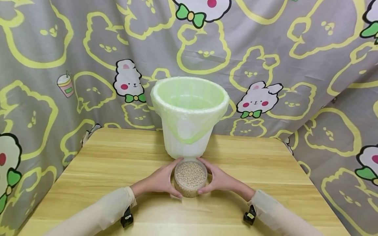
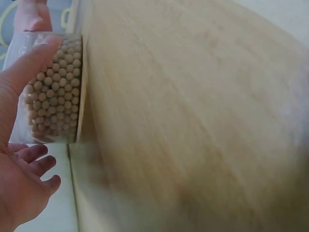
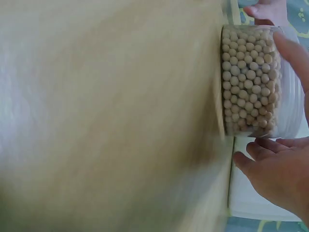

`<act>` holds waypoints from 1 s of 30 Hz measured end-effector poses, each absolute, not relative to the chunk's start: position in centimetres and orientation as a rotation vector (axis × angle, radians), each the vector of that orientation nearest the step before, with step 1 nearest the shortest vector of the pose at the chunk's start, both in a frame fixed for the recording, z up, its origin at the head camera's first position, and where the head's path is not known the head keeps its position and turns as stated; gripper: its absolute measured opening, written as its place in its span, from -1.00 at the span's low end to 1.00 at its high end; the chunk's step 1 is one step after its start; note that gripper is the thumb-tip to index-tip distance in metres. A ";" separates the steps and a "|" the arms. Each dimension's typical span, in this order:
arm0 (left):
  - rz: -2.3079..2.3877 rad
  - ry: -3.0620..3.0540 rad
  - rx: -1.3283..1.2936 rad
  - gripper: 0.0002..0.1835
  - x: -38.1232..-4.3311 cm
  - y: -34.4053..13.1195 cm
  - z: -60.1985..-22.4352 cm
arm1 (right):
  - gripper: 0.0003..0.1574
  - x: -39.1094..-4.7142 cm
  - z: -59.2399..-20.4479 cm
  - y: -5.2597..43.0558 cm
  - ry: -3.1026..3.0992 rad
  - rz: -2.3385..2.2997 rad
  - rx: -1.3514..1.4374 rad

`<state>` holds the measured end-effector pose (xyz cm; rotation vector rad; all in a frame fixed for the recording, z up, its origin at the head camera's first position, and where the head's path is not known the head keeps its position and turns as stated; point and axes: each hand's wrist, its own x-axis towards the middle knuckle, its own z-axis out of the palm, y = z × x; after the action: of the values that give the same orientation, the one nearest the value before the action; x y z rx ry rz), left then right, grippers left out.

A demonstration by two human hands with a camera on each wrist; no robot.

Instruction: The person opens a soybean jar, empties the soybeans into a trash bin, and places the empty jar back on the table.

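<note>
A round clear plastic jar [image 1: 189,193] full of small beige balls [image 1: 191,173] stands on the table, close in front of a bucket. My left hand [image 1: 162,179] holds it from the left, and my right hand [image 1: 220,178] grips the opposite side. Each thumb lies toward the near side, with the other fingers around the far side. In the left wrist view, the left thumb rests on the jar wall [image 2: 23,116]. The right wrist view shows the right thumb [image 3: 292,53] against the clear upper part, while the balls fill the lower part.
A white and light green bucket [image 1: 189,149], its rim and sides covered with a clear plastic bag, stands directly behind the jar. The wood-grain table [image 1: 118,154] ends at a patterned grey curtain [image 1: 159,42] at the back and sides.
</note>
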<state>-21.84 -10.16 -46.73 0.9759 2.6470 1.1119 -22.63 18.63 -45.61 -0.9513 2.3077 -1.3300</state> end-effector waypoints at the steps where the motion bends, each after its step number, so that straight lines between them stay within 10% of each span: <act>1: 1.137 2.628 0.973 0.48 -21.9 -10.2 -46.9 | 0.46 -22.7 -45.7 18.5 2.274 -1.363 -0.950; 30: 1.393 2.466 0.910 0.30 -23.1 -8.7 -48.2 | 0.36 -23.3 -47.0 18.7 2.235 -1.488 -0.894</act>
<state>-23.09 -8.74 -48.16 0.9104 2.4660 1.3927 -23.33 18.70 -46.98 -0.8941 2.2351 -1.4884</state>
